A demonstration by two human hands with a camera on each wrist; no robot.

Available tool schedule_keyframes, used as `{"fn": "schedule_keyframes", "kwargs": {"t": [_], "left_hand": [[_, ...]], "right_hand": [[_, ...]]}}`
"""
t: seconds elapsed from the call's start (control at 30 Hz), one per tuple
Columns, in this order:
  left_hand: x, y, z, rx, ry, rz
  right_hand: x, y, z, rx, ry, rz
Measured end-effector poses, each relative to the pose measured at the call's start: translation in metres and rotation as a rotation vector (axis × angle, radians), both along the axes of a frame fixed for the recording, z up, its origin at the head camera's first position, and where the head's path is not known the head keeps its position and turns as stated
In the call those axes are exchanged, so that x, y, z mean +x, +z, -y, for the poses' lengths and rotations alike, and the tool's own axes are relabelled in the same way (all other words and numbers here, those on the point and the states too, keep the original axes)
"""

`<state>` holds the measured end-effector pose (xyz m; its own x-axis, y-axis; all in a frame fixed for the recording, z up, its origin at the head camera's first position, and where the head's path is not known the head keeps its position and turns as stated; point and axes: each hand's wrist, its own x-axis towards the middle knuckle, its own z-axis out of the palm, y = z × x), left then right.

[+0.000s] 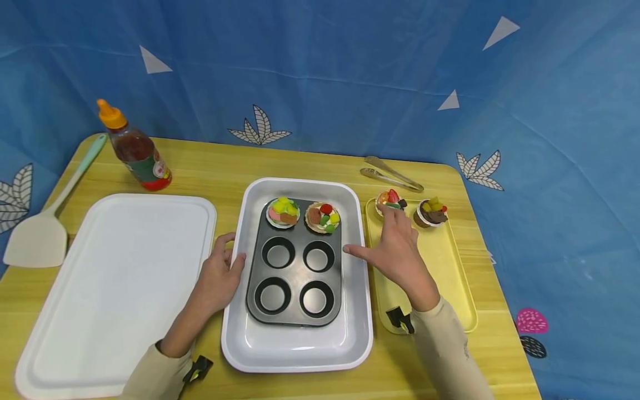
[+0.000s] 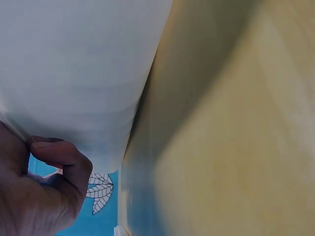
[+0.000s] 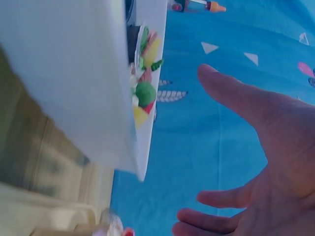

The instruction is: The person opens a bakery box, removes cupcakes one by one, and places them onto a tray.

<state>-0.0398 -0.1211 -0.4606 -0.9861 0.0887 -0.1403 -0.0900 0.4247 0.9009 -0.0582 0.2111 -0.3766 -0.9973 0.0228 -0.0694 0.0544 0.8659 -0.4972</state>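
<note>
My left hand (image 1: 217, 280) grips the left rim of a deep white tray (image 1: 300, 350); in the left wrist view its fingertips meet the rim. Inside that tray lies a dark six-cup muffin tin (image 1: 297, 269). Two toy cupcakes with fruit toppings, one yellow-topped (image 1: 283, 212) and one red-dotted (image 1: 322, 217), fill its far cups. My right hand (image 1: 400, 258), thumb and fingers spread and empty, hovers above the yellow tray (image 1: 452, 278). Its fingertips are close to a strawberry-topped cupcake (image 1: 391, 197), partly hidden by them. Beside that stands a chocolate cupcake (image 1: 431, 213).
Metal tongs (image 1: 392, 175) lie behind the yellow tray. At left is a flat white tray (image 1: 135, 278), with a spatula (image 1: 42, 239) along its outer side. A sauce bottle (image 1: 140, 153) with an orange cap stands at the back left. A blue curtain (image 1: 320, 66) hangs behind the table.
</note>
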Motion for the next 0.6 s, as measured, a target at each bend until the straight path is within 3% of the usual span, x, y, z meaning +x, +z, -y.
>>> {"fn": "schedule_keyframes", "kwargs": {"t": [0.33, 0.6], "left_hand": [[-0.001, 0.0, 0.0, -0.028, -0.005, -0.015], [-0.001, -0.001, 0.0, -0.035, 0.0, -0.013]], "right_hand": [[-0.03, 0.002, 0.032, 0.012, 0.059, -0.012], [-0.051, -0.003, 0.052, -0.031, 0.082, 0.04]]}}
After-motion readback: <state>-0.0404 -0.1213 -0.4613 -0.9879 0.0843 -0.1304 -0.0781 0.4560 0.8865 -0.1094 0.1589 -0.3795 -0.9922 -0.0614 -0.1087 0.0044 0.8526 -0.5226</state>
